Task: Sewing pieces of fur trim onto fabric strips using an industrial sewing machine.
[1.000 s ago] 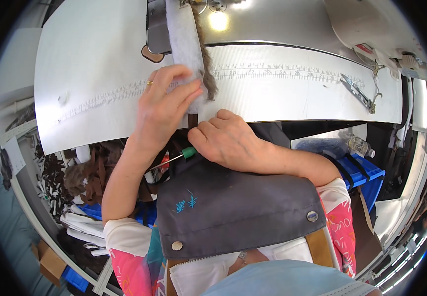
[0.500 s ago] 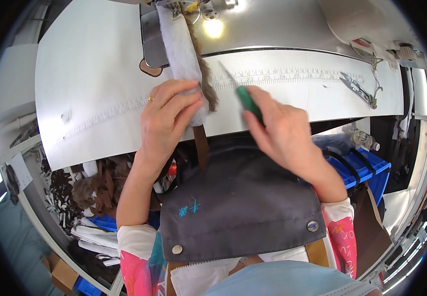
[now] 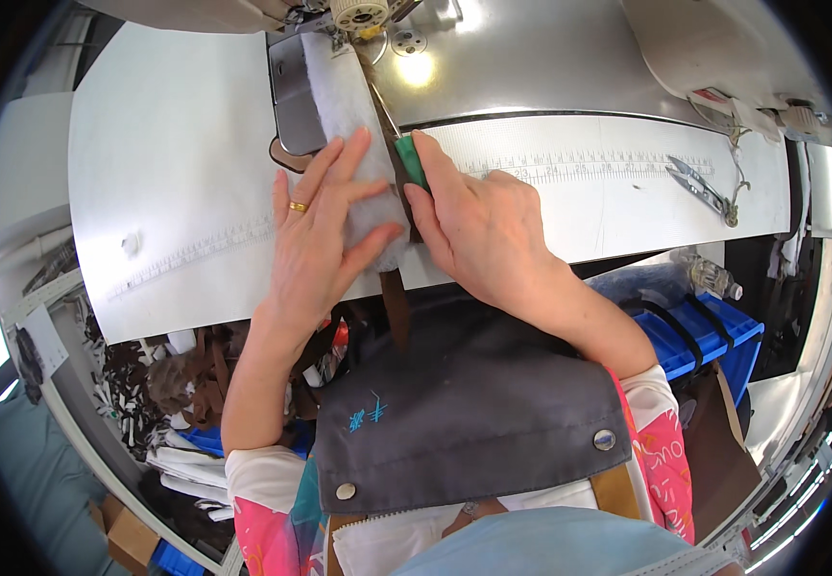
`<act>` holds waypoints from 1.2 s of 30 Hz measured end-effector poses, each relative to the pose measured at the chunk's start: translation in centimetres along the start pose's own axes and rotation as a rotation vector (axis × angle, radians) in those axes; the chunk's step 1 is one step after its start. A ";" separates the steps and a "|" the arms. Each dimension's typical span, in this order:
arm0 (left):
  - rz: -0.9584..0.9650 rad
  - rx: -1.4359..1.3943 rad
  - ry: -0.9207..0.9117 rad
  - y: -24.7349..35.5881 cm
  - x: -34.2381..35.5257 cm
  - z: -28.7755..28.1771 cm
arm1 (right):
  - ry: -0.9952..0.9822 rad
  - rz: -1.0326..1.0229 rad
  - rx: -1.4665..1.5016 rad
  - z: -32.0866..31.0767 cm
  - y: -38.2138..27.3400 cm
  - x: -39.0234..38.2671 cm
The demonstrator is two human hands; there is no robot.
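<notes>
A long strip of white fluffy material (image 3: 342, 96) runs from under the sewing machine's needle area (image 3: 344, 40) toward my body, a brown layer along its right side. My left hand (image 3: 312, 230) lies on this strip with its fingers spread. In my right hand (image 3: 493, 230) is an awl with a green handle (image 3: 410, 160). Its thin metal shaft points up and left along the strip's right edge, close to the machine; whether the tip touches the strip I cannot tell. A narrow brown tail (image 3: 395, 305) hangs from the strip's near end over the table edge.
Thread snips (image 3: 702, 187) lie on the white table (image 3: 185, 144) at the right, near a hanging cord. A ruler scale runs across the tabletop. Below right are a blue crate (image 3: 699, 331) and a plastic bottle (image 3: 713, 276); brown and white scraps (image 3: 185, 384) are piled below left.
My right hand has moved left, bringing the awl from over the bare table to the strip's right edge. The left hand's fingers have gone from bunched to spread on the strip.
</notes>
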State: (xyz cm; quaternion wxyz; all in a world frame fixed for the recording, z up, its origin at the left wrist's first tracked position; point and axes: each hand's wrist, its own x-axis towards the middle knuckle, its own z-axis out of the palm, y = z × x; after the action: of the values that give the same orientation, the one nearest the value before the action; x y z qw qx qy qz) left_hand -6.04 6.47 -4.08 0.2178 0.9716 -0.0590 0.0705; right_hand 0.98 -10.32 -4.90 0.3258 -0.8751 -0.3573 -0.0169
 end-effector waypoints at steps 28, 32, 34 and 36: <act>0.014 0.173 -0.064 -0.2 -0.2 0.1 | -0.049 -0.082 0.148 -3.0 3.3 1.7; 0.026 0.177 -0.047 -0.3 -0.3 0.3 | -0.135 -0.008 0.077 -1.9 2.6 3.7; 0.017 0.178 -0.058 -0.4 -0.4 0.3 | -0.161 0.014 0.020 -1.4 2.4 4.1; 0.019 0.174 -0.057 -0.5 -0.4 0.4 | -0.158 0.018 0.008 -1.3 2.3 4.1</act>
State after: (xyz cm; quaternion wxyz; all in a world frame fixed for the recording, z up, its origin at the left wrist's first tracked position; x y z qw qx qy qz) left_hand -6.36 6.76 -4.68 0.1301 0.9879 -0.0681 0.0500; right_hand 5.78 -9.78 -4.07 0.3002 -0.8756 -0.3742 0.0564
